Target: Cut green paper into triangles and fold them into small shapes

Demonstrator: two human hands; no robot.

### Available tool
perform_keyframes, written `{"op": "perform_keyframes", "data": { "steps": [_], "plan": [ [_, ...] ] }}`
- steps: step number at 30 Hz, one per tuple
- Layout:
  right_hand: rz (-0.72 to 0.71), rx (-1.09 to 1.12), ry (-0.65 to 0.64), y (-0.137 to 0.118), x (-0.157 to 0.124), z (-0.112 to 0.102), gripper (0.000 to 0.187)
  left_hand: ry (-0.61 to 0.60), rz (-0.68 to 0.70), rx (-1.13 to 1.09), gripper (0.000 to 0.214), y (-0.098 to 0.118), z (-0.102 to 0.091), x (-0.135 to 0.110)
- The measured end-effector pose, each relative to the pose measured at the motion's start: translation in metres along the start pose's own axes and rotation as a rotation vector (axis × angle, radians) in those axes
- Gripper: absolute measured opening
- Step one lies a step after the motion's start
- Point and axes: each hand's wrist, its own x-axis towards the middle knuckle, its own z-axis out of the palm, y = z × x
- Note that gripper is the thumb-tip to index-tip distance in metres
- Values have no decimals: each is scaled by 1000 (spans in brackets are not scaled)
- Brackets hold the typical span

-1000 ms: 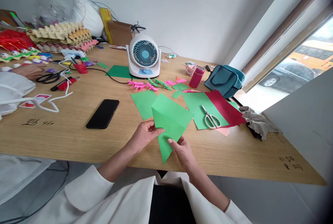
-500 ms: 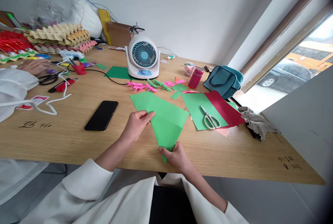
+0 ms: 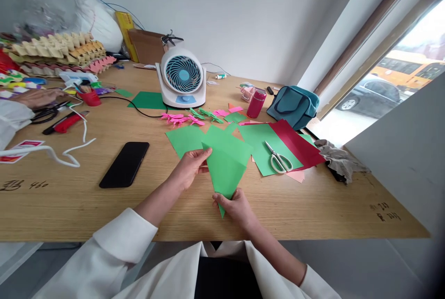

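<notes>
Over the table near its front edge, a green paper sheet (image 3: 227, 164) is held, narrowing to a point toward me. My left hand (image 3: 189, 165) pinches its left edge, thumb on top and fingers underneath. Close to the pointed lower end, my right hand (image 3: 238, 206) grips it with the thumb across the top. A faint crease crosses the sheet's right side. Green paper (image 3: 184, 139) also shows to the left behind it; whether it belongs to the same sheet I cannot tell. White-handled scissors (image 3: 278, 157) rest on a green sheet (image 3: 260, 143) at right.
A black phone (image 3: 124, 164) lies left of my hands. Beyond are pink paper cutouts (image 3: 175, 118), a white fan (image 3: 183, 76), a pink bottle (image 3: 256, 103) and a teal bag (image 3: 294, 106). Red paper (image 3: 297, 143) lies right. Another person's hand (image 3: 36, 97) is at far left, near a utility knife (image 3: 66, 123).
The left edge of the held paper has come inward with my left hand, making the sheet narrower. My right hand stays at the point. The view has shifted slightly right.
</notes>
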Motion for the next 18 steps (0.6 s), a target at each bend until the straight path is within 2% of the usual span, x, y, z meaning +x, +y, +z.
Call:
{"op": "perform_keyframes", "data": {
  "steps": [4, 11, 14, 18],
  "plan": [
    [-4, 11, -18, 6, 3, -1, 38, -43, -26, -5, 42, -11, 7, -2],
    [15, 10, -117, 2, 6, -3, 38, -18, 54, -77, 43, 2, 8, 5],
    [37, -11, -157, -1, 5, -3, 38, 3, 104, -130, 42, 3, 10, 12],
    [73, 1, -254, -6, -1, -4, 36, 91, 128, -156, 44, 2, 9, 30]
  ]
}}
